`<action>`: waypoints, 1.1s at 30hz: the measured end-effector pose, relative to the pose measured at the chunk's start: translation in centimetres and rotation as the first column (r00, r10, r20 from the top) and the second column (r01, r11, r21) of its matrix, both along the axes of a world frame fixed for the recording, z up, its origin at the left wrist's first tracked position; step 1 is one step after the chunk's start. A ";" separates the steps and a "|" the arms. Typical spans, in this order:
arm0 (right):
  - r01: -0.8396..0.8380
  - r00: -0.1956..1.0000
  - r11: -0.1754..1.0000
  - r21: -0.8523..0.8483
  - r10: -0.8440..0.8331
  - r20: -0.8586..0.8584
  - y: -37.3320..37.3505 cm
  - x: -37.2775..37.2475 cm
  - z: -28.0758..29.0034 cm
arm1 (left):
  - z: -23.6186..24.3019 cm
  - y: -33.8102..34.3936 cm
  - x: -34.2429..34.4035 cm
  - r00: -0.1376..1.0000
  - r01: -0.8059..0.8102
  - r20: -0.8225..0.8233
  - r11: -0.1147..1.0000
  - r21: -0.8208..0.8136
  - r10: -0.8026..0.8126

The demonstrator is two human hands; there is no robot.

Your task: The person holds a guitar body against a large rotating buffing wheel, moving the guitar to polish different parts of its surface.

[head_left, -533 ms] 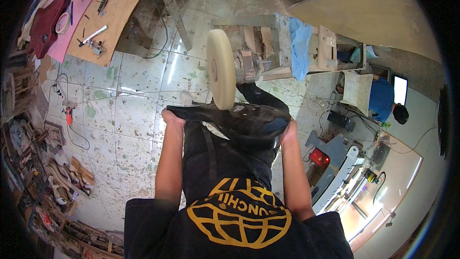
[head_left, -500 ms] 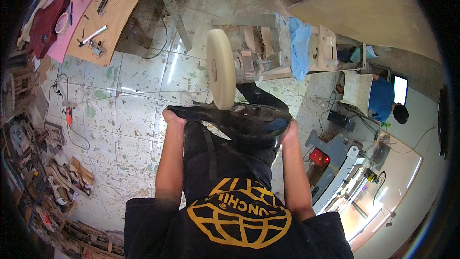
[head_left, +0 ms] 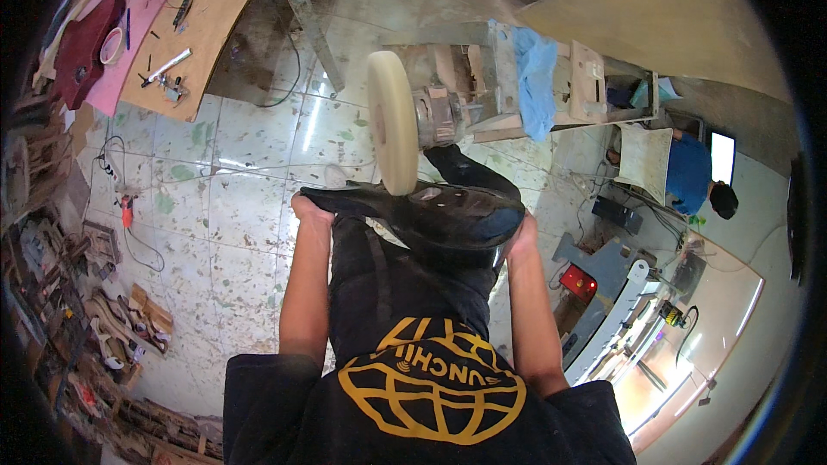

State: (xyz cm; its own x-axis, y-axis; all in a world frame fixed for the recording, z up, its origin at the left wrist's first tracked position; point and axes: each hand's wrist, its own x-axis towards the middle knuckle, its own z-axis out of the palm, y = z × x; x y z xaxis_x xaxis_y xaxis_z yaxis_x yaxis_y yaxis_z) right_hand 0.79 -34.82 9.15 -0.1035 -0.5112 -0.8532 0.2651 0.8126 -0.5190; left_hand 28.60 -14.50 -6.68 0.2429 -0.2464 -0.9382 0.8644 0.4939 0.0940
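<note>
Glossy black, the guitar-shaped piece (head_left: 457, 217) sits over my legs, at the pale wheel's (head_left: 392, 120) lower rim. My hands grip it: left hand (head_left: 312, 210) the narrow end, right hand (head_left: 520, 239) the broad. On the wooden surface (head_left: 217, 24), a white tub or ring (head_left: 112, 46); its inside is unclear.

Stained floor tiles (head_left: 245, 207) spread beside the wooden table (head_left: 214, 21); well right of it, a pale chair (head_left: 644, 164) stands near a lit screen (head_left: 723, 158).
</note>
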 end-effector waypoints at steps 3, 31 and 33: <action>-0.054 0.975 0.999 0.001 0.052 0.215 0.6 0.4 -0.3 | -0.9 1.6 0.8 0.997 0.017 0.071 1.000 0.022 -0.019; -0.088 0.970 0.974 0.208 0.036 0.241 4.8 5.9 -2.4 | -0.7 11.9 6.1 0.992 -0.053 0.125 0.966 0.254 0.022; -0.084 0.972 0.973 0.217 0.032 0.234 4.6 6.3 -2.4 | -0.7 11.0 5.9 0.993 -0.056 0.114 0.955 0.290 0.023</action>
